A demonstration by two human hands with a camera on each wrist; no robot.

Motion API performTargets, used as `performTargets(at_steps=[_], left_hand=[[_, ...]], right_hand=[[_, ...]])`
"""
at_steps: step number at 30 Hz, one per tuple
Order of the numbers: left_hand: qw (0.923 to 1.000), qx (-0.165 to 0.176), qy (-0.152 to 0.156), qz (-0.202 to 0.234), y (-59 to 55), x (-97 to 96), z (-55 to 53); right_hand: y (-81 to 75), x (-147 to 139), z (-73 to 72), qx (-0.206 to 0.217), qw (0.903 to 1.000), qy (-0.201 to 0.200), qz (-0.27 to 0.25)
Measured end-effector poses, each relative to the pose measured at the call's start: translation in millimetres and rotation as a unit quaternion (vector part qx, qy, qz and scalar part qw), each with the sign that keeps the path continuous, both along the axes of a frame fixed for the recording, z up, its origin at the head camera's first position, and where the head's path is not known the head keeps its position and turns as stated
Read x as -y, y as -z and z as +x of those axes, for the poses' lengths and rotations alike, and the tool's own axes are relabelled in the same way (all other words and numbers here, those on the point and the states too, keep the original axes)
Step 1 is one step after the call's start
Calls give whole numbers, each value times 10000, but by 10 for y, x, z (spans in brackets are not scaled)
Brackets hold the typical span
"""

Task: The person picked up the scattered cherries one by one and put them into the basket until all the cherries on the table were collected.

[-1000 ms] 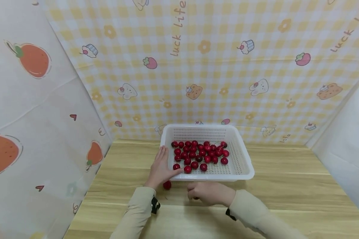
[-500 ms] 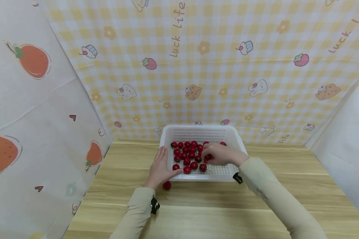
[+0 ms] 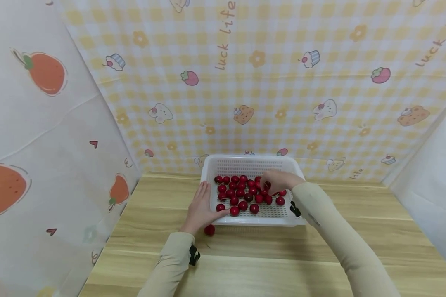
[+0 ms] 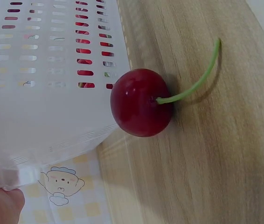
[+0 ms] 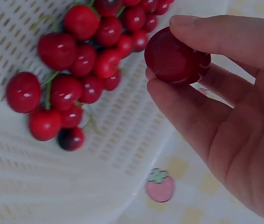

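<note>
My left hand (image 3: 200, 208) rests on the front left corner of a white plastic basket (image 3: 260, 221), its fingers straight along the left side and its thumb over the front rim. A fingertip (image 4: 1, 203) shows at that rim in the left wrist view. Over the basket's right half, my right hand (image 3: 281, 180) pinches a dark red cherry (image 5: 174, 56) between thumb and fingers. Many red cherries (image 5: 76, 60), some with green stems, lie below it on the slotted floor. Outside the basket, one cherry (image 4: 139, 105) with a curved green stem sits on the wooden table.
The basket stands on the wood-grain table (image 3: 245, 272), close to a yellow checked cloth (image 3: 260, 95) hung behind. White printed cloth (image 3: 59, 123) hangs on the left side, and a pale sheet (image 3: 438, 165) on the right.
My right hand has lifted from the table in front of the basket, gone in over the cherries, and shifted slightly farther back. The left hand has kept its place on the corner.
</note>
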State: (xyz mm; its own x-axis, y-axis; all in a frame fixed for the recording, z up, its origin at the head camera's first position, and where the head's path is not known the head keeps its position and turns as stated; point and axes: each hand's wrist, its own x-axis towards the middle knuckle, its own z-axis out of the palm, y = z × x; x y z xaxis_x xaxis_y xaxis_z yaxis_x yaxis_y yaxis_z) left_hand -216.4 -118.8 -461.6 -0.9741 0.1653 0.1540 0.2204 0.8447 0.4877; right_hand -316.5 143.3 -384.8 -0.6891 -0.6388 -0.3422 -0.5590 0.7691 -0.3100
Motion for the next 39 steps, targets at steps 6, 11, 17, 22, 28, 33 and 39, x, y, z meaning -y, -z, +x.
performTargets(at_steps=[6, 11, 17, 22, 28, 33, 39], left_hand=[[9999, 116, -60, -5, -12, -6, 2], [9999, 132, -28, 51, -26, -10, 3], [9999, 135, -60, -3, -34, -18, 1], [9998, 166, -66, 47, -35, -22, 9], [9999, 108, -41, 73, -28, -19, 7], [9999, 80, -35, 57, -11, -12, -1], [9998, 147, -80, 98, -3, -14, -7]], right_hand=[[139, -12, -5, 154, 9986, 302, 411], [179, -4, 0, 216, 9976, 463, 476], [185, -6, 13, 199, 9973, 476, 525], [186, -21, 33, 173, 9974, 506, 474], [128, -19, 55, 301, 9972, 588, 361], [36, 0, 111, 297, 9987, 414, 98], [-151, 98, 397, -298, 9966, -548, -539]])
